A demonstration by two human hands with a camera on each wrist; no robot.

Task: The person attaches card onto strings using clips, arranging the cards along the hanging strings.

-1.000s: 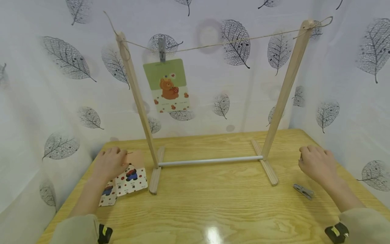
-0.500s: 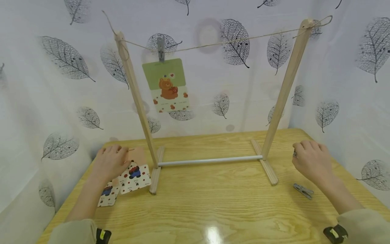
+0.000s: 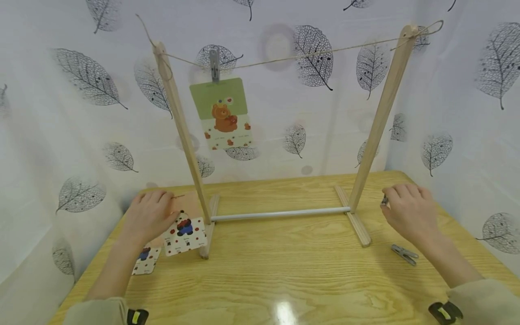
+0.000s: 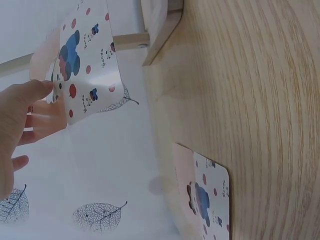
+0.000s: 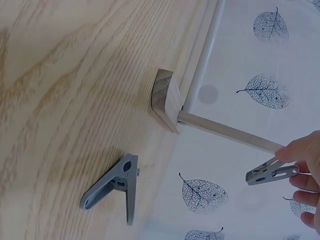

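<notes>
My left hand [image 3: 149, 217] pinches a card [image 4: 92, 65] between thumb and fingers, raised off the table. The card is peach above and white with red dots below, with a blue-clad bear printed on it. A matching card [image 4: 202, 192] lies flat on the table beneath. On the right, my right hand [image 3: 411, 212] holds a grey clothespin [image 5: 270, 172] between thumb and fingers. Another grey clothespin [image 3: 404, 254] lies on the table beside the right forearm. A green-and-white bear card [image 3: 221, 113] hangs from the string [image 3: 284, 59] by a grey clothespin [image 3: 214, 64].
A wooden stand has a left post [image 3: 183, 131] and a right post [image 3: 379, 122], joined low down by a white rod [image 3: 280, 214]. Its feet rest on the wood-grain table [image 3: 276, 266]. Behind hangs a leaf-print curtain [image 3: 260, 122].
The left hand has lifted the card and shifted it right, so it now overlaps the stand's left foot. The right hand has moved left and slightly up with its clothespin.
</notes>
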